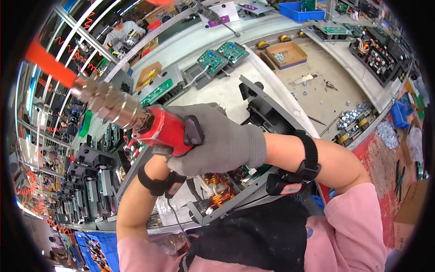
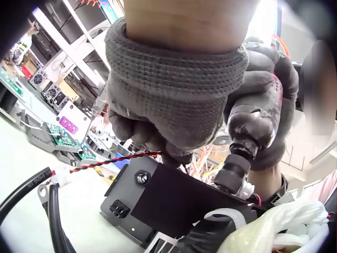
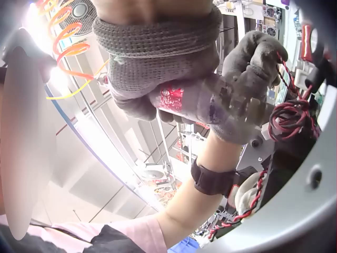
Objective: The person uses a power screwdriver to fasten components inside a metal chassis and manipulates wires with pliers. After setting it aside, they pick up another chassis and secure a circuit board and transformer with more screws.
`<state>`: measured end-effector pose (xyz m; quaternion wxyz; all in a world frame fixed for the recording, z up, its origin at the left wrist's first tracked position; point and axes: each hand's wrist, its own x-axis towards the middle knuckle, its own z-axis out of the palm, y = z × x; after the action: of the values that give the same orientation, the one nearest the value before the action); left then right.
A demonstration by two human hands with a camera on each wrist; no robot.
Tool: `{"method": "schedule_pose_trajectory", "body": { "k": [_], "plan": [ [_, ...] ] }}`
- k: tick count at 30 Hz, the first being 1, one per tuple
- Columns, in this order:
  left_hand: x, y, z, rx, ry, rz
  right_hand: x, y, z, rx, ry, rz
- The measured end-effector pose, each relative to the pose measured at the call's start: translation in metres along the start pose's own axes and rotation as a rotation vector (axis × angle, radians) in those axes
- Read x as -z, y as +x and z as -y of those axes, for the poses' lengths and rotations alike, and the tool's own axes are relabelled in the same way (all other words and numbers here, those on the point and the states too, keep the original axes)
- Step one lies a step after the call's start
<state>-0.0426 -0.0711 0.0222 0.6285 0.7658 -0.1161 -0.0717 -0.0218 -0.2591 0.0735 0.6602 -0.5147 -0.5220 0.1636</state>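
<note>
My gloved right hand [image 1: 222, 140] grips a red pneumatic screwdriver [image 1: 165, 131], its air hose fitting toward the upper left. In the left wrist view the driver's dark nose [image 2: 233, 171] points down over an open metal chassis [image 2: 126, 211]. The gloved left hand [image 2: 163, 100] is close above this chassis, fingers curled where a twisted red-and-black wire [image 2: 116, 159] runs into them. The head view hides that hand behind the driver; the right wrist view shows the left hand [image 3: 253, 63] beside the driver, with the wire at its fingertips. Inside the chassis is an orange-wound coil [image 1: 222, 192].
Green circuit boards [image 1: 212, 61] on heatsinks stand beyond the chassis. A cardboard tray [image 1: 286, 54] and loose screws [image 1: 355, 115] lie to the right. Another driver [image 1: 213, 16] hangs overhead. More units [image 1: 90, 181] line the left, and a person [image 1: 124, 34] works across the line.
</note>
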Motion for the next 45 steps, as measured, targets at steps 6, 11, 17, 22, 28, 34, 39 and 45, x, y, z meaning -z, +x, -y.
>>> {"method": "schedule_pose_trajectory", "body": {
  "k": [6, 11, 17, 22, 28, 34, 39, 45],
  "plan": [
    [-0.003, 0.008, 0.003, 0.050, -0.159, -0.064, 0.001, 0.002, 0.003, -0.062, -0.112, -0.008],
    [-0.006, 0.004, 0.007, 0.112, -0.305, -0.127, -0.007, 0.006, -0.012, -0.029, 0.032, -0.093],
    [0.001, -0.004, 0.010, -0.030, -0.013, -0.112, 0.000, 0.002, 0.013, -0.148, 0.137, -0.091],
    [-0.013, -0.017, -0.025, -0.204, 0.901, -0.101, -0.006, -0.021, 0.015, -0.004, 0.162, -0.252],
    [-0.026, -0.035, -0.052, 0.122, 0.899, 0.048, 0.000, 0.008, 0.041, -0.079, 0.026, -0.379],
    [-0.037, -0.065, -0.048, -0.223, 0.647, 0.162, 0.008, -0.019, 0.055, -0.016, 0.219, -0.376],
    [-0.051, -0.072, -0.034, -0.346, 0.751, 0.105, -0.003, -0.054, 0.036, -0.037, 0.146, -0.536],
    [-0.058, -0.075, -0.030, -0.300, 0.779, 0.053, 0.005, -0.057, 0.041, -0.078, 0.218, -0.418]
  ]
}}
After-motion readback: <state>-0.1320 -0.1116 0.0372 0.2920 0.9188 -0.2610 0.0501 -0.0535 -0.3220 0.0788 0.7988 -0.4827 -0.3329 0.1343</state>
